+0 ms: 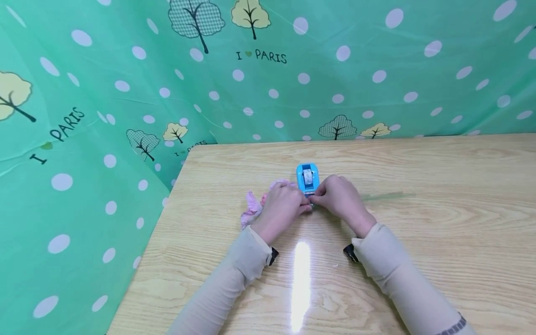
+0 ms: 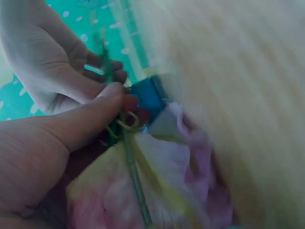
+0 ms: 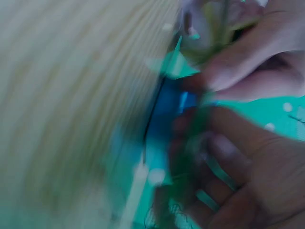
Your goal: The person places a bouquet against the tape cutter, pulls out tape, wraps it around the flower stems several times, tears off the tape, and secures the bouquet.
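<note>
My left hand (image 1: pixel 282 202) pinches a green flower stem (image 2: pixel 136 186) between thumb and fingers. Pink and lilac petals (image 1: pixel 251 207), apparently cloth, hang below that hand and stick out on its left side in the head view. Close by, my right hand (image 1: pixel 339 197) curls its fingers round the lower part of the stems (image 1: pixel 387 196), which run out to its right. Both hands meet just in front of a blue tape dispenser (image 1: pixel 300 179) holding a tape roll (image 1: pixel 307 177). Blur in the right wrist view hides whether tape is between the fingertips.
All this is on a light wood-grain table (image 1: pixel 439 209). A green dotted cloth (image 1: pixel 360 60) with printed trees hangs behind the table and along its left side. Dark wrist straps (image 1: pixel 351 252) show at both cuffs.
</note>
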Available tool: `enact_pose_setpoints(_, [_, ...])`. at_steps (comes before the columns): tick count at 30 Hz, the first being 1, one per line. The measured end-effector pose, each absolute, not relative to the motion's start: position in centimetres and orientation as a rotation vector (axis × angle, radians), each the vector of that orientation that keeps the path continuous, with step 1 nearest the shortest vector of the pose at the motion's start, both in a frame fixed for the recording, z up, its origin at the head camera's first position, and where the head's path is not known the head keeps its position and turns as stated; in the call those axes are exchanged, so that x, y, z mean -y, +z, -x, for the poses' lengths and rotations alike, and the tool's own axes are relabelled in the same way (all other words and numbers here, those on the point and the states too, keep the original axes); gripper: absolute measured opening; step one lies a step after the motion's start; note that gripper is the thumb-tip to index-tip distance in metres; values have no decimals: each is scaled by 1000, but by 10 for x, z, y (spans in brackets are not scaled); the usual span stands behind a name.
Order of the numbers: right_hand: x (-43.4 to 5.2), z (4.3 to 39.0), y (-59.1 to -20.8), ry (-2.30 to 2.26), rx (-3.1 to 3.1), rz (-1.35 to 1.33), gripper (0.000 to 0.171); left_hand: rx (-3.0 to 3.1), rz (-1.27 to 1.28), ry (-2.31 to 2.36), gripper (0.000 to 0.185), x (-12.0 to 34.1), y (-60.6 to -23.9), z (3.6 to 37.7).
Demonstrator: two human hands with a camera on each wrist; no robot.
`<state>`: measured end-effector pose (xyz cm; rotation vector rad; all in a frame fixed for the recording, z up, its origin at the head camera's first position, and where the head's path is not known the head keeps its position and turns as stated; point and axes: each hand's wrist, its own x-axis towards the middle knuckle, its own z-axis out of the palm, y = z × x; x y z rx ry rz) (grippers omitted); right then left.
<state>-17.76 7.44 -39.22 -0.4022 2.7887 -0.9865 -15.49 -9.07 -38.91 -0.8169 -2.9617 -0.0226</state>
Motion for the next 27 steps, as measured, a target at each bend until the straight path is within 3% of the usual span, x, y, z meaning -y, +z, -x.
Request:
enact_pose_setpoints(12, [-79,175,-390,-977,-2794,412,19,2997,824,-84,18,89,-387,155])
enact_pose_setpoints(27, [-88,170,-380,-1031,-2839,472,37,2921,857,-179,20,94,-378,149])
